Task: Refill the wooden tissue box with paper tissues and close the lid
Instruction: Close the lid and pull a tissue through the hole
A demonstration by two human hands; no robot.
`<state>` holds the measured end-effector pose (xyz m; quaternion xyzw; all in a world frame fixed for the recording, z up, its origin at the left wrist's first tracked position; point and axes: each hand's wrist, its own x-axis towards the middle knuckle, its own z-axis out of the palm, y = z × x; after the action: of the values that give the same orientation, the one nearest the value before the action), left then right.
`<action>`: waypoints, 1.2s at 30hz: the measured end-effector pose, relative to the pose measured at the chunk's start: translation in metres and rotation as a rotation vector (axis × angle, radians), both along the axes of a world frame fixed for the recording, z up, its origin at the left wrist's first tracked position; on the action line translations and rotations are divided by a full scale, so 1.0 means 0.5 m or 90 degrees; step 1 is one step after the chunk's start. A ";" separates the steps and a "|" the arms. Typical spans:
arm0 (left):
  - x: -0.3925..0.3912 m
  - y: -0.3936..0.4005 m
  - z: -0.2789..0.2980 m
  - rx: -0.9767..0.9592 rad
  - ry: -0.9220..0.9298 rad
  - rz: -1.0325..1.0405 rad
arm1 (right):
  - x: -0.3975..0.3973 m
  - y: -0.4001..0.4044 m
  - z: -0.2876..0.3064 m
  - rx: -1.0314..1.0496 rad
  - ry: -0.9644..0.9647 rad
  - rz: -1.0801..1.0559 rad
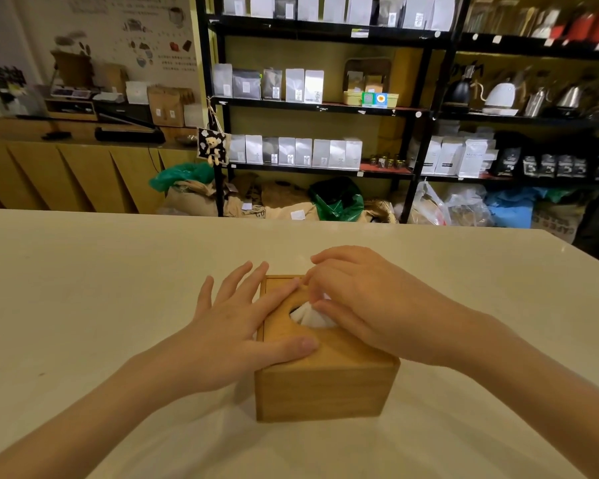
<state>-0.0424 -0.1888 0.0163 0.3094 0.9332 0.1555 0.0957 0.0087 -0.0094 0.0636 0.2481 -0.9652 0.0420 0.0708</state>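
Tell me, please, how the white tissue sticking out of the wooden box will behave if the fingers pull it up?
The tissue looks thin and creased, so it is probably floppy and very light. It may tear if pulled fast. The left hand presses flat on the wooden box, which probably keeps it from lifting.

A honey-brown wooden tissue box (325,385) is seen on a cream-white table (83,288). A white tissue (310,316) is shown against black shelving (325,108).
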 end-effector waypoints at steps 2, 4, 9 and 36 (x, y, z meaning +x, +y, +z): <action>0.001 0.001 0.001 -0.003 -0.002 0.002 | 0.011 -0.006 -0.003 0.018 0.027 0.000; 0.000 0.000 -0.001 0.004 -0.001 0.003 | 0.016 -0.004 -0.008 -0.030 0.048 0.006; -0.005 0.000 -0.008 0.022 0.011 0.004 | -0.002 0.025 -0.014 -0.257 -0.101 -0.151; -0.036 0.037 0.038 0.321 -0.164 -0.152 | 0.017 0.046 -0.058 -0.303 0.043 0.026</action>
<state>-0.0605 -0.1702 0.0355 0.4088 0.8024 0.4077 0.1513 0.0175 0.0135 0.0347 0.2450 -0.9201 0.2612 0.1583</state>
